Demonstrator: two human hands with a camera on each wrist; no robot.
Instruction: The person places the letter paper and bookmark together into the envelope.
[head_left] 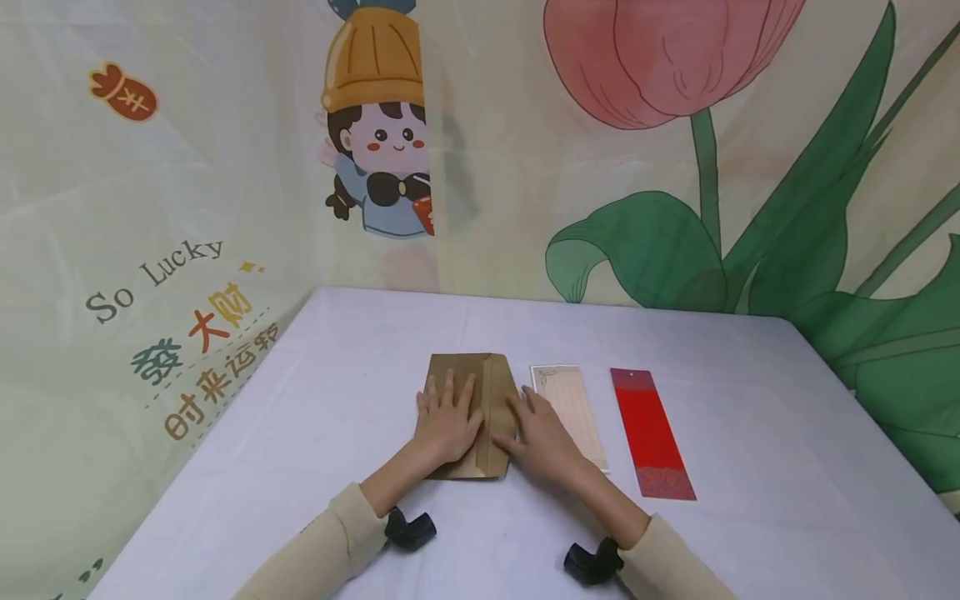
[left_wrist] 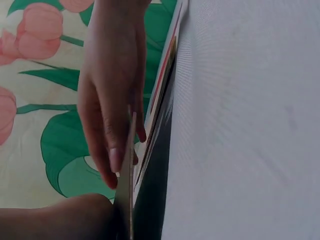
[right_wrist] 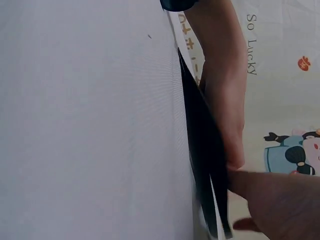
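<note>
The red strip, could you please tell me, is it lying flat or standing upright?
Lying flat: the head view shows the red strip's whole long face resting on the white tablecloth.

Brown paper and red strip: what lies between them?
Between the brown paper and the red strip lies the pale card, partly covered by the right hand; the head view shows this.
</note>
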